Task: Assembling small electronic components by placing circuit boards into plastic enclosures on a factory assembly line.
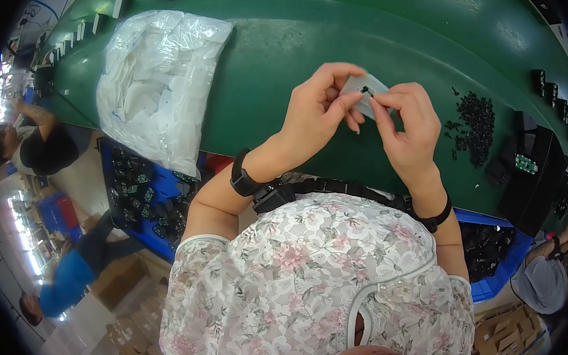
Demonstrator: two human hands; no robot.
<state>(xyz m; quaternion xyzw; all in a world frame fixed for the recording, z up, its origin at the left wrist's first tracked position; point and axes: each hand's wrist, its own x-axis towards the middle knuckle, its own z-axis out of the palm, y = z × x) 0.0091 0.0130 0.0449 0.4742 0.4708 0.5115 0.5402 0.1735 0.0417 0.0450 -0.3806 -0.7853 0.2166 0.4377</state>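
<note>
Both my hands meet over the green table, a little right of the middle. My left hand (321, 106) is closed on a small whitish translucent plastic piece (356, 84), its fingers behind and its thumb at the front edge. With thumb and forefinger, my right hand (409, 124) pinches a tiny black part (367, 90) against that piece. The black part's exact shape is too small to make out. A loose pile of small black parts (476, 126) lies on the table to the right of my right hand.
A clear plastic bag (157, 87) full of whitish pieces lies at left. Blue bins (153, 224) of black parts with green boards stand below the near edge. At right are a black box (530, 187) and a green circuit board (526, 164). Other people sit on both sides.
</note>
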